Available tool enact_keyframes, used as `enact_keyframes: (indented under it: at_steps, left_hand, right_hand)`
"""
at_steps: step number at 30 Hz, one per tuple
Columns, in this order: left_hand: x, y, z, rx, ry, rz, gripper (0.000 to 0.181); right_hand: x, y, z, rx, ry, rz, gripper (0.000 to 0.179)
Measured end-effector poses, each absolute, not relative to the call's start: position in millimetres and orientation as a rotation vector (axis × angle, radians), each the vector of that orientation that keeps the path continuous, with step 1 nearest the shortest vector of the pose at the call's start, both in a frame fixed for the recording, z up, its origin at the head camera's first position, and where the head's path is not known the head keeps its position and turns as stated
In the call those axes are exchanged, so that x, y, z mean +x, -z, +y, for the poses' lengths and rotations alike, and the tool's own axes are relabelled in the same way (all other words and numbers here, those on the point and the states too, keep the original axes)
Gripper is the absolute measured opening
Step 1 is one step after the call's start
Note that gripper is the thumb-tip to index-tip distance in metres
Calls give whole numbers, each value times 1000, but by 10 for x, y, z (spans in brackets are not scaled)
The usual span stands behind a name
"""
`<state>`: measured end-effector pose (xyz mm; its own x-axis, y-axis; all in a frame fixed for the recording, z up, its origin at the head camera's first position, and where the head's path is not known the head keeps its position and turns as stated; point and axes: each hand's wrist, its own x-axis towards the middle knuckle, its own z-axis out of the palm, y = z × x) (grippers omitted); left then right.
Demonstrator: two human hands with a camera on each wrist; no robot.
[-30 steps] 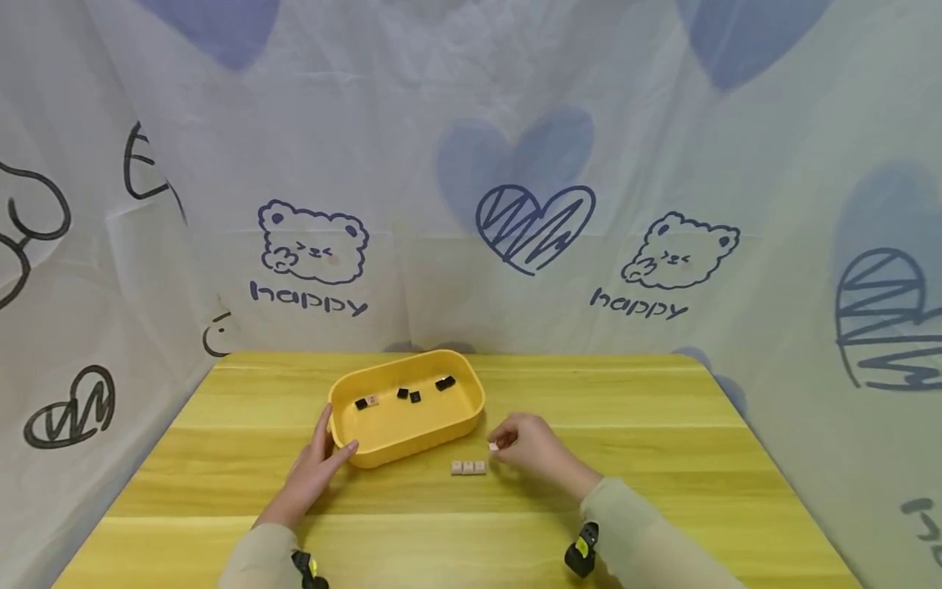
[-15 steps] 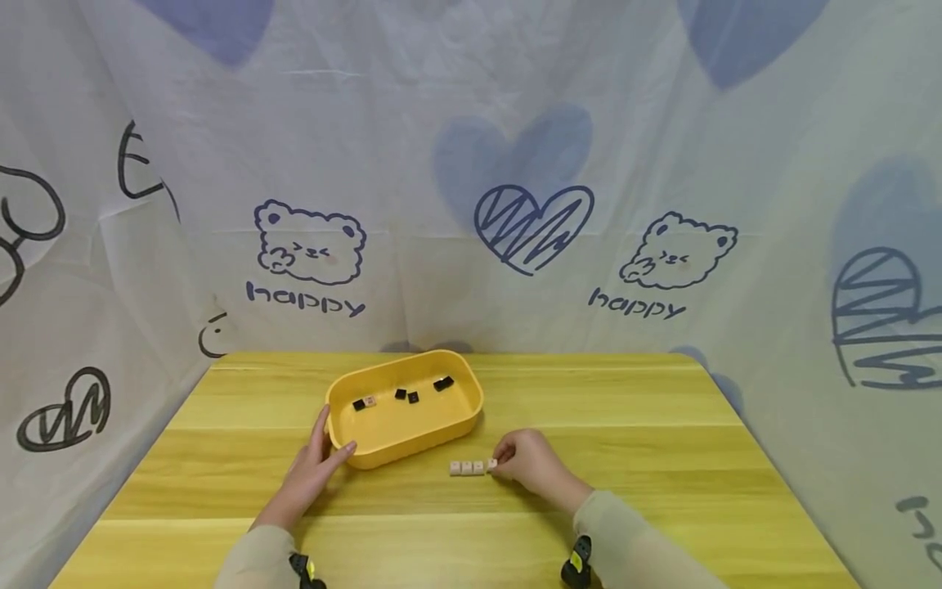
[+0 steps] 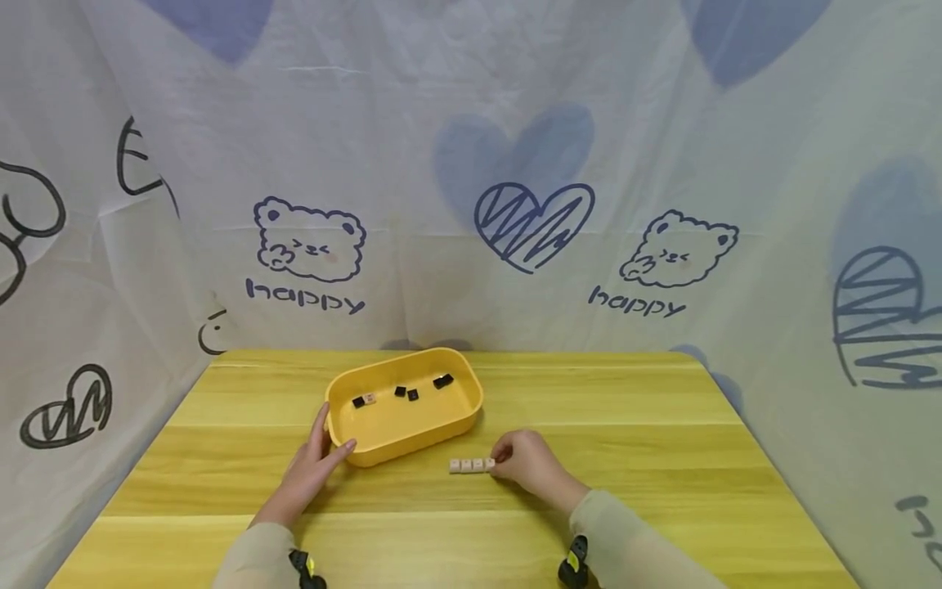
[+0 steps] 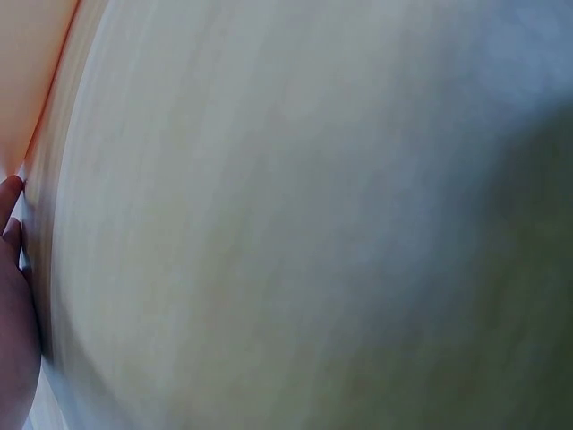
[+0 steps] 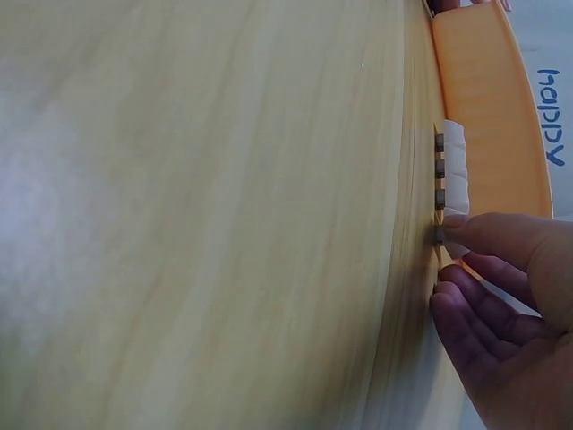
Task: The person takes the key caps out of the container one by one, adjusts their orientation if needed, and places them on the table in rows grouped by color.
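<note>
In the head view, a short row of several pale, square keycaps (image 3: 466, 465) lies on the table in front of a yellow tray. My right hand (image 3: 533, 469) pinches the keycap (image 3: 490, 464) at the row's right end between thumb and fingers. The right wrist view has the thumb on this end piece, beside the other white keycaps (image 5: 456, 167), which show grey undersides. My left hand (image 3: 311, 469) rests against the tray's left end, fingers and thumb spread straight along its outside. Only part of the left hand (image 4: 16, 313) shows in the left wrist view.
The yellow tray (image 3: 412, 446) stands slightly turned at the back left of the wooden table (image 3: 633, 458). Inside it are several black keycaps (image 3: 401, 392) and a pale pinkish one (image 3: 370, 398). A printed cloth (image 3: 427, 270) hangs behind the table and at both sides.
My right hand has brought the pale keycap down and leftward to the right end of the row, where the gap has closed. The left hand stays at the tray.
</note>
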<state>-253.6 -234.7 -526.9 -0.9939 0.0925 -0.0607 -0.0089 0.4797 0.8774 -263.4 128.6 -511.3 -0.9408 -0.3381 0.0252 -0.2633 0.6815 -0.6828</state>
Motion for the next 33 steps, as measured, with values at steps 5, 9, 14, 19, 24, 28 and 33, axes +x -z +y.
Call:
enact_keyframes:
  at_steps: [5, 9, 14, 19, 24, 28, 33]
  left_hand:
    - [-2551, 5277, -2364, 47, -1533, 2607, 89]
    - [-2553, 5273, -2358, 47, -1529, 2609, 90]
    - [-2542, 5257, -2364, 56, -1520, 2614, 90]
    - [-2527, 5226, -2363, 59, -1522, 2606, 90]
    - [-2530, 5218, -2355, 61, -1520, 2610, 90]
    - [-2534, 5219, -2351, 69, -1523, 2615, 90]
    - [-2527, 5207, -2342, 72, -1530, 2614, 90]
  right_hand:
    - [-2647, 5121, 1274, -509, 1091, 2794, 9]
    - [-2653, 5118, 1267, -503, 1088, 2800, 10]
    - [-2656, 5105, 1257, -485, 1089, 2792, 10]
    - [-2652, 5069, 1247, -473, 1090, 2767, 12]
    - [-2654, 4987, 1254, -458, 1121, 2737, 17]
    - [-2685, 4898, 1238, -480, 1166, 2737, 18]
    - [-2734, 4782, 1155, -503, 1189, 2748, 17]
